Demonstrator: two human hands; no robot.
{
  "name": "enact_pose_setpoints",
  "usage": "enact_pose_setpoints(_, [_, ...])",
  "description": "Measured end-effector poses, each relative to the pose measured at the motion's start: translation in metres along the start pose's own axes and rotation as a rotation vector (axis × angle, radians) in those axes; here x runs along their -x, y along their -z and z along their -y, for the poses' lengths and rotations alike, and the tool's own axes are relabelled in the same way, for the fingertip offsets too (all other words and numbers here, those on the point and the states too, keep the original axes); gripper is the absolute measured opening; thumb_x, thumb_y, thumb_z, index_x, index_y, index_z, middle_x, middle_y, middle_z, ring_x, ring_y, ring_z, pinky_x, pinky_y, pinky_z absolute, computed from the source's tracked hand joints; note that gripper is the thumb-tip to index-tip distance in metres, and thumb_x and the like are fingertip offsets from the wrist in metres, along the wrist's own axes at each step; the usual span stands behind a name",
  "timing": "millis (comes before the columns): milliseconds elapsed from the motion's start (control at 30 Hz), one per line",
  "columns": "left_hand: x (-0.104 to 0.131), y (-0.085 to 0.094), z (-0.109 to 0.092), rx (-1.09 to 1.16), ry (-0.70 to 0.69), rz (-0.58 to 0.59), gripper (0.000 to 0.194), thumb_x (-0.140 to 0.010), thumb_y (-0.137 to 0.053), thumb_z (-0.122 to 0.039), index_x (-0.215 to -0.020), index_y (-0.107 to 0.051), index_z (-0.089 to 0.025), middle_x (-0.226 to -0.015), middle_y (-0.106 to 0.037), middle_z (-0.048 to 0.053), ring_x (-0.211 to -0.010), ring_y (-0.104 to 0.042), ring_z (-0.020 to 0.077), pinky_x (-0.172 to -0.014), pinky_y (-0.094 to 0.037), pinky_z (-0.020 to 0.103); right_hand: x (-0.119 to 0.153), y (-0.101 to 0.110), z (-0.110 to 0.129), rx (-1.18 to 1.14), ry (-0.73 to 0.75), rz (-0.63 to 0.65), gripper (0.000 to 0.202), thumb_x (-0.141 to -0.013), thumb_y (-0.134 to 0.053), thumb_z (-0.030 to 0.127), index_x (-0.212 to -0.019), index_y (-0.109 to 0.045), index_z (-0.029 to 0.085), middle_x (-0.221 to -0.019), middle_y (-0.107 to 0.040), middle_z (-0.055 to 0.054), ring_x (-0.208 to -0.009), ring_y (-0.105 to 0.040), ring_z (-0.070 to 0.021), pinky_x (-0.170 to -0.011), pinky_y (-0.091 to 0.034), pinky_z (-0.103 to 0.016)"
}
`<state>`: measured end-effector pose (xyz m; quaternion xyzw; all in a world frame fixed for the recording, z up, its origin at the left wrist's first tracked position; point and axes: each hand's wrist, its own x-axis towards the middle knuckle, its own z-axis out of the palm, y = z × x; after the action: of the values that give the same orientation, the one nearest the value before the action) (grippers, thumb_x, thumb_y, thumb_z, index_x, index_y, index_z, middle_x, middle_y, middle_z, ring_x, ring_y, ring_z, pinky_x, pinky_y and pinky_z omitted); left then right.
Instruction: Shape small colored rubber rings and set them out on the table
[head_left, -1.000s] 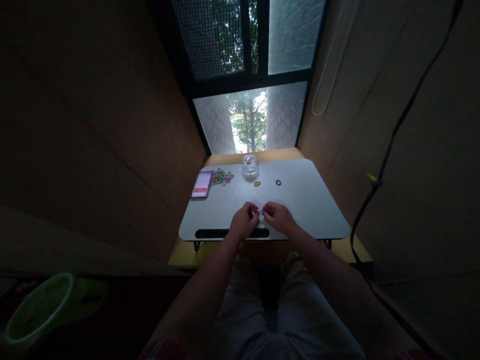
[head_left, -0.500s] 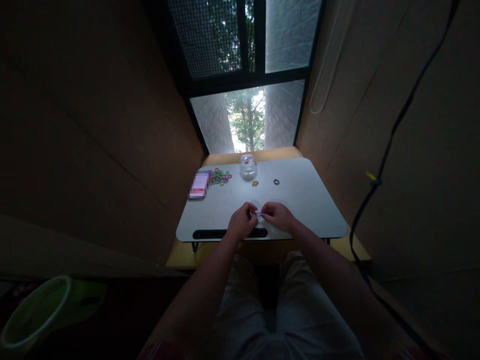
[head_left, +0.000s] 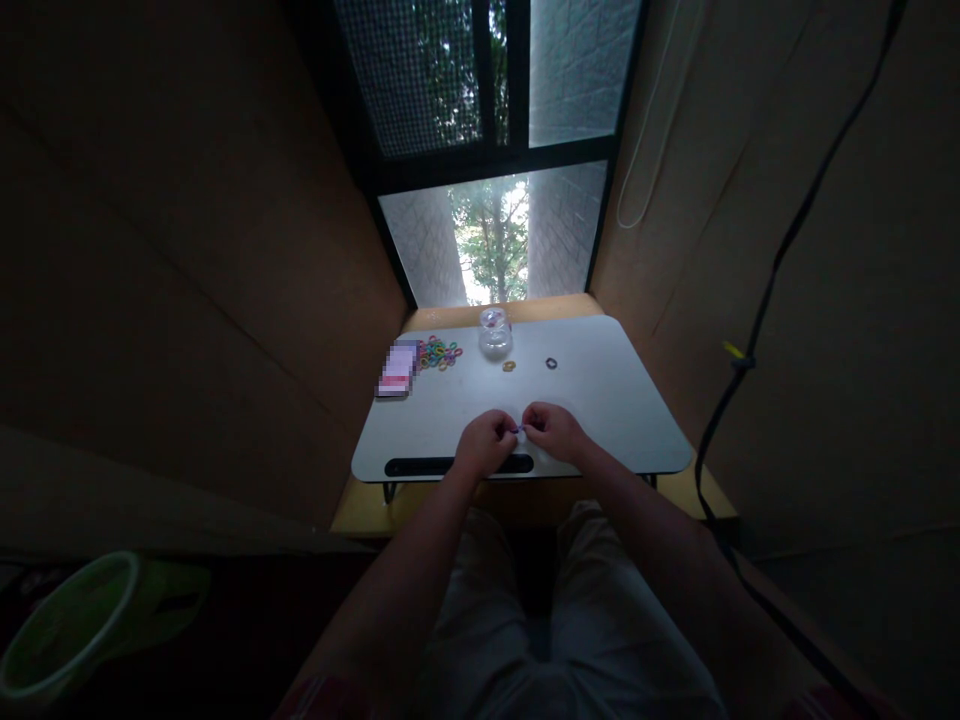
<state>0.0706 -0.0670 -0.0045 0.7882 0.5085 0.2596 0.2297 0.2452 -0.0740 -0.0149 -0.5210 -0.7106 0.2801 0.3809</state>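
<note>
Over the front of a white lap table (head_left: 600, 400), a small purple band (head_left: 519, 429) is pinched between my two hands. My left hand (head_left: 487, 441) grips its left end with thumb and fingers, and my right hand (head_left: 553, 430) grips its right end. Beyond them lie a yellow band (head_left: 509, 366) and a dark band (head_left: 551, 363). Several colourful bands (head_left: 439, 353) form a loose pile at the back left. Behind the yellow band stands a clear jar (head_left: 495, 333).
A phone (head_left: 398, 368) lies left of the pile. The table's front edge has a black slot (head_left: 420, 467). At the lower left is a green basket (head_left: 135, 600). A black cord (head_left: 780, 260) hangs at the right, and a window (head_left: 495, 240) stands behind the table.
The fingertips have shifted slightly on the purple band, my left hand a little lower. It now shows as a narrower strip between them.
</note>
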Motion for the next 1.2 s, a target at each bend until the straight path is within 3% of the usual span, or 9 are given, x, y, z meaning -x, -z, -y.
enact_pose_setpoints(367, [-0.0015, 0.0004, 0.0033, -0.019, -0.073, 0.042, 0.004, -0.071, -0.055, -0.021, -0.072, -0.058, -0.019, -0.071, -0.056, -0.001, -0.068, -0.048, 0.0133, -0.063, -0.035, 0.026, -0.0008, -0.0033, -0.0018, 0.095, 0.036, 0.014, 0.003, -0.069, -0.055, 0.017, -0.070, -0.057, 0.018, -0.058, -0.053, 0.004, -0.054, -0.044, -0.0096, -0.054, -0.031, -0.022])
enact_pose_setpoints(733, [0.0002, -0.0034, 0.0041, 0.034, 0.012, -0.014, 0.007, -0.075, -0.056, -0.025, -0.080, -0.059, -0.020, -0.071, -0.059, -0.003, -0.062, -0.049, 0.0104, -0.059, -0.035, 0.024, 0.0021, -0.0016, 0.0008, 0.044, 0.019, -0.059, 0.004, -0.072, -0.054, 0.020, -0.073, -0.057, 0.018, -0.061, -0.054, 0.003, -0.055, -0.046, -0.0099, -0.054, -0.034, -0.022])
enact_pose_setpoints(1000, [0.0013, -0.0040, 0.0000, 0.110, 0.080, -0.084, 0.022, -0.081, -0.055, -0.026, -0.103, -0.054, -0.022, -0.081, -0.065, -0.002, -0.069, -0.057, 0.0108, -0.065, -0.041, 0.024, 0.0027, -0.0023, -0.0003, -0.032, -0.008, -0.115, 0.007, -0.076, -0.055, 0.025, -0.074, -0.057, 0.018, -0.059, -0.052, 0.004, -0.053, -0.044, -0.0100, -0.051, -0.034, -0.022])
enact_pose_setpoints(1200, [0.0004, -0.0020, -0.0035, 0.085, 0.108, -0.072, 0.021, -0.080, -0.056, -0.025, -0.102, -0.055, -0.022, -0.081, -0.066, -0.001, -0.070, -0.058, 0.0117, -0.066, -0.041, 0.024, 0.0015, -0.0027, -0.0053, -0.105, -0.016, -0.146, 0.009, -0.077, -0.056, 0.028, -0.076, -0.057, 0.019, -0.063, -0.055, 0.003, -0.055, -0.048, -0.0111, -0.053, -0.037, -0.023])
